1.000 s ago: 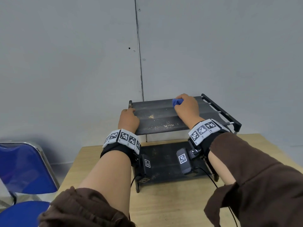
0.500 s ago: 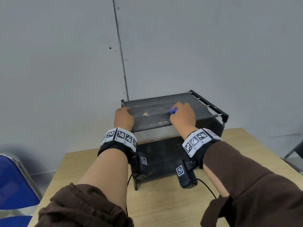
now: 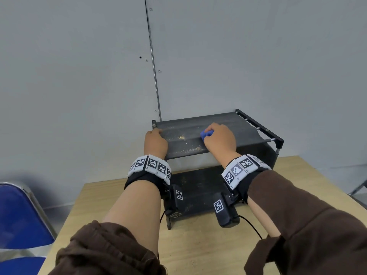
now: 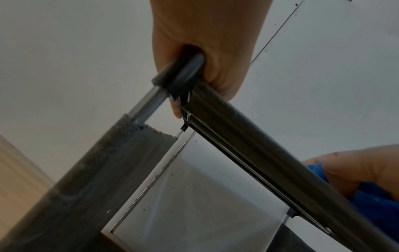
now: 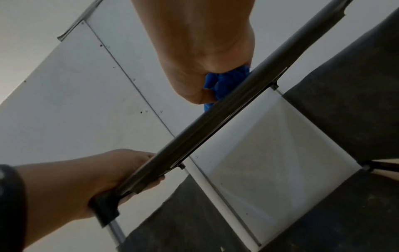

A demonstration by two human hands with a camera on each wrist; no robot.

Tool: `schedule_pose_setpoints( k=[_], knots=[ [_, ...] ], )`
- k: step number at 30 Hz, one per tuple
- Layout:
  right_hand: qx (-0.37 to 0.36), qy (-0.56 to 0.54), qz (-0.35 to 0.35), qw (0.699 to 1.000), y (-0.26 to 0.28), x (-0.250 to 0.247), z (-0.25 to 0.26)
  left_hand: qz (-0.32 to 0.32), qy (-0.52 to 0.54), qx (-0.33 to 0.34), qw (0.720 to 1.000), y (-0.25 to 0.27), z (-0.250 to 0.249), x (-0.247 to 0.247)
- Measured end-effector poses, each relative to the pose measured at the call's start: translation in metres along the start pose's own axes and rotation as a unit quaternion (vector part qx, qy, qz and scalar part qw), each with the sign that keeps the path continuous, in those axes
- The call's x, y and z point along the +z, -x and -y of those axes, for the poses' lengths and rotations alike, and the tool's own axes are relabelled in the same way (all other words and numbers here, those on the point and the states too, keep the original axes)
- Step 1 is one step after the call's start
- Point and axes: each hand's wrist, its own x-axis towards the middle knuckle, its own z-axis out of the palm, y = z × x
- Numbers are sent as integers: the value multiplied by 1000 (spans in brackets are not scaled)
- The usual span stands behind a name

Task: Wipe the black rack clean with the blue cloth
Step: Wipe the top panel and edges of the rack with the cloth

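Black rack (image 3: pixel 216 133) on a wooden table (image 3: pixel 198 245) against the grey wall (image 3: pixel 79 76): your right hand (image 3: pixel 219 138) bunches the blue cloth (image 3: pixel 206 134) in curled fingers, pressing it mid-top-shelf; your left hand (image 3: pixel 155 142) grips the front-left corner post. Wiping looks under way. Yellowish crumbs (image 3: pixel 181 137) lie between your hands, so the next sweep should run leftward. The dusty lower shelf (image 3: pixel 198 185) awaits; your bracing hand blocks that corner. A blue chair (image 3: pixel 17 213) stands left.
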Motion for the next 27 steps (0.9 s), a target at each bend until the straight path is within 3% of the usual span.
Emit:
schedule_pose_setpoints(
  k=[6,13,16,18,22,27],
  knots=[
    [-50,4,49,998,9,13,16,5,10,-14,1000,-4,4,-1],
    [-101,-23,169,980,19,23,42,36,-30,-34,998,-8,7,-5],
    [-93,-123,218,964,16,15,52,70,-57,-31,995,-10,9,-11],
    [-55,-183,202,961,12,12,55,89,-72,-19,993,-11,10,-14],
    [-73,-64,132,986,9,19,53,121,-83,-7,989,-15,10,-19],
    [-126,-35,201,971,16,32,51,127,-114,-9,985,-17,9,-19]
  ],
)
